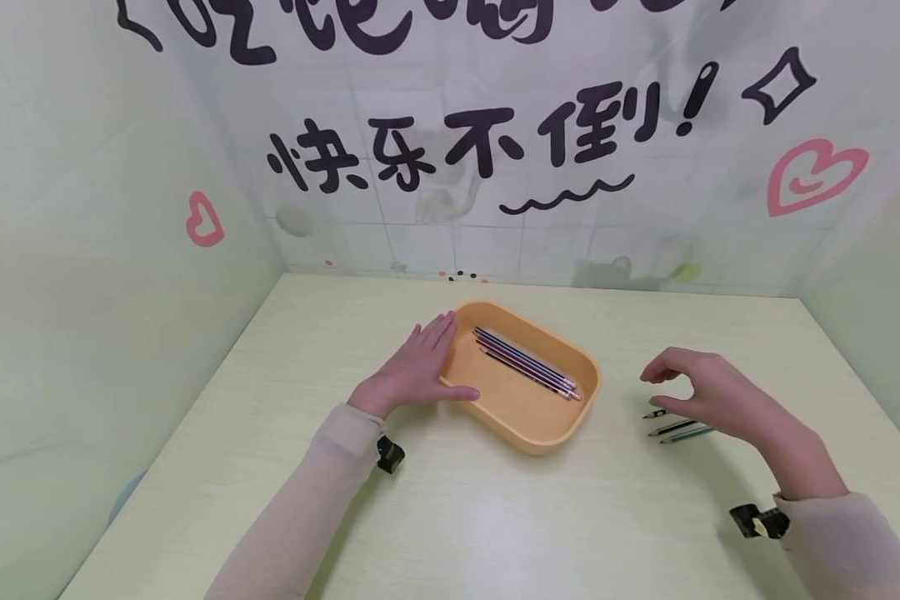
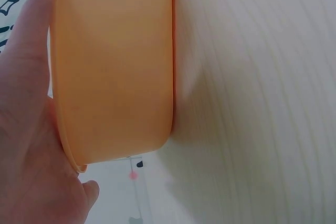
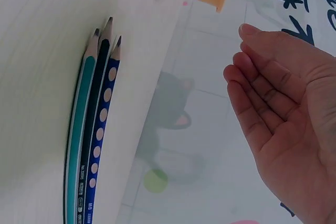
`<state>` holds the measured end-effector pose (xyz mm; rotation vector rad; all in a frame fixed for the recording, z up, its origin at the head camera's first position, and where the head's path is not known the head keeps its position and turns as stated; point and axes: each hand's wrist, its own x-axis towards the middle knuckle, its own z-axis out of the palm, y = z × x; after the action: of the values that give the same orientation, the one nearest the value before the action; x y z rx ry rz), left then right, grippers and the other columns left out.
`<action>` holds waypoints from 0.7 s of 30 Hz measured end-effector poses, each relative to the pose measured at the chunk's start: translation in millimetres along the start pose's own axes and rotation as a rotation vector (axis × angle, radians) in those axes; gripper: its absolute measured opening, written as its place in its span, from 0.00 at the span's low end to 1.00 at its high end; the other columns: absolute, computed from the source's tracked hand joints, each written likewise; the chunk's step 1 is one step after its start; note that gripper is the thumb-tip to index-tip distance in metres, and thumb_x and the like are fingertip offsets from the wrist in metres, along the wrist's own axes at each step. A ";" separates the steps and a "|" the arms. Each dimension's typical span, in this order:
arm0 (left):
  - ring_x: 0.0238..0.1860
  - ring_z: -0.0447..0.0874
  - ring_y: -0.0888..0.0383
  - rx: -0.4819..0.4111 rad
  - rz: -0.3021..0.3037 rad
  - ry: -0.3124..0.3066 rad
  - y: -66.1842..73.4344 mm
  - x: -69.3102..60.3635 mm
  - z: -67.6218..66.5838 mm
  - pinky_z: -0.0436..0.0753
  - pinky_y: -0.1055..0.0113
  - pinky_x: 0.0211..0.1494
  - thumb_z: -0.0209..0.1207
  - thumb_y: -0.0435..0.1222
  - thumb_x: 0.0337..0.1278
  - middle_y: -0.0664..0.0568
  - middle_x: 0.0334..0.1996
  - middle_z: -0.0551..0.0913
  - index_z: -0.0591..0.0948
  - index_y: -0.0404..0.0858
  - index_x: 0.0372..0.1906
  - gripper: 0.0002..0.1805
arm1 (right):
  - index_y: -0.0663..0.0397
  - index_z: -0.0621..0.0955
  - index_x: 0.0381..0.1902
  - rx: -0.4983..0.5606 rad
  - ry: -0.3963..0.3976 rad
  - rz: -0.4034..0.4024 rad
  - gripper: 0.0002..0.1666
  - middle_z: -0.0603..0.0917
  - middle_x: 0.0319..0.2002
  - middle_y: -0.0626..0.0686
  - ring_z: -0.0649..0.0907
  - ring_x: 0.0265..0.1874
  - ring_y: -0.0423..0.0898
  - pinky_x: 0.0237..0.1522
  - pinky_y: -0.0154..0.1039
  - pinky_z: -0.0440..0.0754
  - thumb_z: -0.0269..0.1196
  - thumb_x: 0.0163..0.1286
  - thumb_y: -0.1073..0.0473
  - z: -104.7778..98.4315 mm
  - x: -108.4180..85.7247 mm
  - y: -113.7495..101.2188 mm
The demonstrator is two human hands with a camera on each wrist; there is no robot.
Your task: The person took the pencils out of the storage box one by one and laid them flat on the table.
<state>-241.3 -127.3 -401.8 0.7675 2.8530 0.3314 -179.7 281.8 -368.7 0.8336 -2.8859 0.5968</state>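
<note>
An orange plastic tray point(image 1: 506, 417) stands on the table with several pencils point(image 1: 525, 364) lying side by side in it. My left hand point(image 1: 414, 367) rests on the tray's left rim, its fingers straight and the thumb over the near edge. In the left wrist view the tray's outer wall point(image 2: 113, 66) fills much of the picture. To the right, my right hand point(image 1: 708, 392) hovers above three loose pencils, fingers loosely bent and holding nothing. The right wrist view shows a teal pencil point(image 3: 81, 124), a black pencil point(image 3: 94, 98) and a blue dotted pencil point(image 3: 102, 119), tips together.
A pale wood-grain table point(image 1: 435, 517) carries everything. Behind it rises a white wall covering point(image 1: 450, 242) with black lettering and pink hearts, and similar panels flank both sides. Black wrist cameras point(image 1: 390, 454) sit at both cuffs.
</note>
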 end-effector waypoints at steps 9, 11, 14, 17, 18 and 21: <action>0.83 0.32 0.48 0.003 0.002 0.004 -0.2 0.0 0.4 0.38 0.48 0.84 0.59 0.69 0.53 0.44 0.82 0.35 0.40 0.32 0.79 0.67 | 0.51 0.83 0.44 0.035 -0.020 -0.018 0.17 0.86 0.41 0.46 0.85 0.42 0.48 0.47 0.45 0.86 0.75 0.57 0.62 2.3 16.9 -16.1; 0.83 0.32 0.48 0.004 0.003 0.007 -0.1 0.1 0.7 0.39 0.48 0.84 0.59 0.69 0.53 0.44 0.82 0.35 0.40 0.32 0.79 0.67 | 0.51 0.83 0.44 0.052 -0.033 -0.026 0.17 0.86 0.42 0.46 0.85 0.43 0.48 0.47 0.45 0.86 0.74 0.58 0.61 3.5 20.4 -18.9; 0.83 0.33 0.48 0.008 0.004 0.010 -0.2 0.1 0.8 0.39 0.48 0.84 0.59 0.69 0.53 0.44 0.82 0.35 0.40 0.32 0.79 0.67 | 0.51 0.83 0.45 0.078 -0.048 -0.028 0.17 0.86 0.43 0.46 0.85 0.44 0.48 0.47 0.45 0.86 0.74 0.59 0.60 5.5 26.1 -23.3; 0.83 0.33 0.48 0.009 0.007 0.010 -0.5 0.7 1.3 0.39 0.48 0.84 0.59 0.69 0.53 0.44 0.82 0.35 0.40 0.32 0.79 0.67 | 0.53 0.83 0.46 0.097 -0.060 -0.021 0.17 0.86 0.43 0.48 0.85 0.45 0.47 0.48 0.47 0.86 0.74 0.59 0.61 8.6 32.4 -26.8; 0.83 0.33 0.48 0.010 0.008 0.010 -0.5 0.7 1.2 0.39 0.48 0.84 0.59 0.69 0.53 0.44 0.82 0.35 0.40 0.32 0.79 0.66 | 0.54 0.83 0.46 0.105 -0.063 -0.023 0.17 0.87 0.44 0.49 0.85 0.45 0.48 0.49 0.48 0.86 0.73 0.59 0.61 9.9 34.6 -28.0; 0.83 0.33 0.48 0.012 0.010 0.011 -0.6 1.1 1.1 0.39 0.48 0.84 0.59 0.69 0.53 0.44 0.82 0.36 0.40 0.31 0.79 0.66 | 0.56 0.83 0.46 0.122 -0.067 -0.028 0.17 0.87 0.44 0.51 0.85 0.45 0.50 0.49 0.51 0.86 0.73 0.59 0.63 14.6 42.0 -31.5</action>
<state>-242.2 -127.0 -403.1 0.7855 2.8652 0.3207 -198.3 230.8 -363.7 0.9257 -2.9164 0.7626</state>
